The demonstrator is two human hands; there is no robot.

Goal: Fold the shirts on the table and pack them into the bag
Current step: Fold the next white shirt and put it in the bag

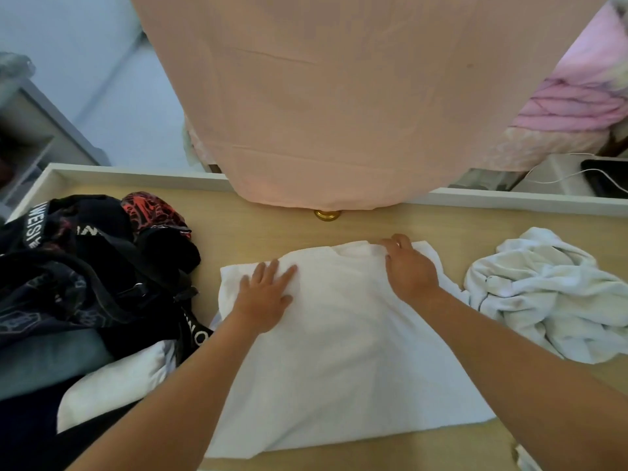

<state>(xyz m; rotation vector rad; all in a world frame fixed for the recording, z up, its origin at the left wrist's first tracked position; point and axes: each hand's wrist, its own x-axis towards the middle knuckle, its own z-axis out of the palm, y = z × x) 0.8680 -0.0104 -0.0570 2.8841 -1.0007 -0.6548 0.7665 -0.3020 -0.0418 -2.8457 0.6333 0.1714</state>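
Tabletop (441, 222): bag (102, 266), crumpled shirt (543, 294) flank white shirt (339, 334); left hand (263, 300) flat, right hand (409, 271) gripping.

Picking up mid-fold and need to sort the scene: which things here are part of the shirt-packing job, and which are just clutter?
Job: flat white shirt, left hand pressing it, right hand gripping its collar; crumpled white shirt; black bag.
Lying about: pink hanging cloth; brass knob; pink bedding; dark device.
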